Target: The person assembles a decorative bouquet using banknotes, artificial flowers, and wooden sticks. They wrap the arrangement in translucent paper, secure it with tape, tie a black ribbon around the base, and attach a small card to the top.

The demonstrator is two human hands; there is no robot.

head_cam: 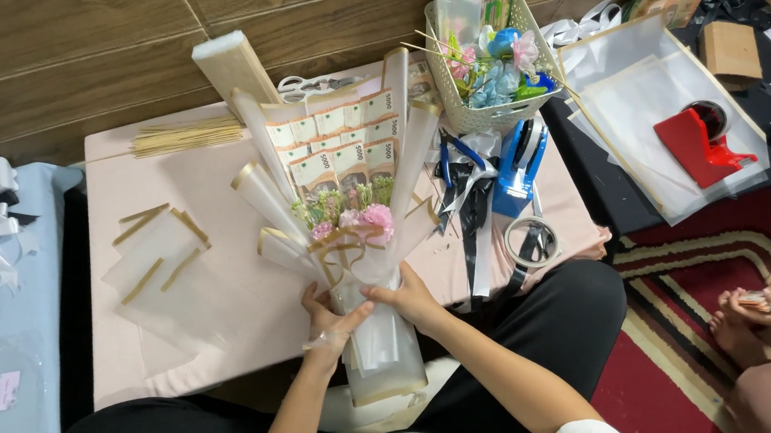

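Two hands grip bouquet (348, 232) stem wrap: left hand (329, 324) clasps from left, right hand (408, 298) pinches from right. Bouquet of folded banknotes, pink flowers, clear gold-edged wrap lies on pink bench (130, 196). Step: probably gathering wrap at neck; next calls for firm hold. Around: skewers (186, 135), basket (489, 69), blue tape dispenser (519, 167), wood wall, red rug (684, 377).

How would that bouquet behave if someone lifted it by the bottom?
The bouquet would probably feel light but top-heavy: banknotes and flowers fan wide above the narrow stem that the left hand and right hand grip. Its clear wrapping looks thin, so likely floppy, crinkly and a bit slippery.
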